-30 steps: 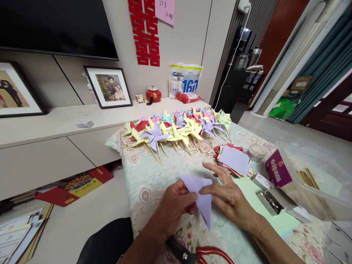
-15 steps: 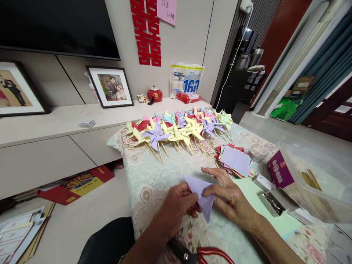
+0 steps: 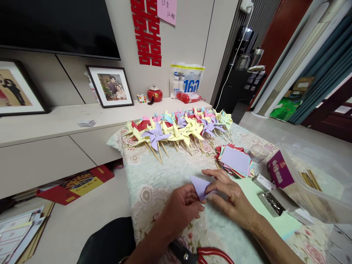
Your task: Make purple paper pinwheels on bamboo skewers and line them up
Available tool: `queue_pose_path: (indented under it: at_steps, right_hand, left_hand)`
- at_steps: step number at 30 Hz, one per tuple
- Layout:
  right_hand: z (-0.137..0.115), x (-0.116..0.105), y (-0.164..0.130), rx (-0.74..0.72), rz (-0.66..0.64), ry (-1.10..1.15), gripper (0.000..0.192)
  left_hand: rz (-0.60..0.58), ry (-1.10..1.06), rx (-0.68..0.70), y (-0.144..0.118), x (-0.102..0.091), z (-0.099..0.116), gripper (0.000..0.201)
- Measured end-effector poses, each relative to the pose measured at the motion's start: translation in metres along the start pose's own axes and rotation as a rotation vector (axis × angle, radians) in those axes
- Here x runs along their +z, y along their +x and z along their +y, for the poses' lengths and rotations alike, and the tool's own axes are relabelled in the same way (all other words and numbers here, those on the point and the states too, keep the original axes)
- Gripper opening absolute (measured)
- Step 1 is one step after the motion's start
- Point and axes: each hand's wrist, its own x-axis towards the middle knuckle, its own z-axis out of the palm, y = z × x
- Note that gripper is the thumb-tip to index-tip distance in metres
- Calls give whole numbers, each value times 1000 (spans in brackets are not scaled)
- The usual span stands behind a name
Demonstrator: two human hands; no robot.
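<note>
- The table (image 3: 154, 176), under a floral cloth, runs from lower centre toward the middle of the frame; its left edge drops to bare floor at lower left, and its far end butts against a low cabinet (image 3: 55, 146).
- Open cloth lies between the hands and the row of paper pinwheels (image 3: 178, 130) in the middle of the frame.
- To the right the room is tighter: a stack of coloured paper squares (image 3: 235, 160) sits just beyond the right hand, with a purple box (image 3: 277, 173) and a clear plastic bin (image 3: 316, 179) at the right edge.
- Red-handled scissors (image 3: 203, 255) lie at the bottom edge, just below the wrists.
- The left hand (image 3: 183, 207) comes up from the lower centre, fingers curled, thumb and fingertips pinching the lower left of a folded lilac paper (image 3: 200, 186).
- The right hand (image 3: 229, 196) lies flatter, palm down, fingers stretched left across the paper's right side and pressing it.
- Both hands are close together, clamped on the same sheet.
- The lilac paper shows as a small triangle, point toward upper left, low over the cloth just below frame centre; whether it touches the cloth cannot be told.
</note>
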Motion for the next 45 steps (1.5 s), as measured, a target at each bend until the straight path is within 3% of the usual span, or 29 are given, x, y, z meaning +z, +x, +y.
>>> queue_pose_path:
  at_steps: [9,20,29,35,39,45]
  right_hand:
    - [2,4,-1,41,-4,49,11]
    - [-1,5,2,65,-40,131,11]
    - [-5,2,2,136,27,303,8]
    - [0,5,-1,188,130,335,3]
    - [5,6,-2,180,196,357,9]
    - [4,6,-3,180,175,375,7]
  left_hand:
    - [-31,54,139,1,1,-14,17]
    - [104,111,52,3,-2,-14,15]
    - [121,117,43,4,-3,-14,17]
    - [141,287,112,1,-2,-17,14]
    - [151,424,176,-1,-2,-14,15]
    - [159,523,213,-4,-1,-8,18]
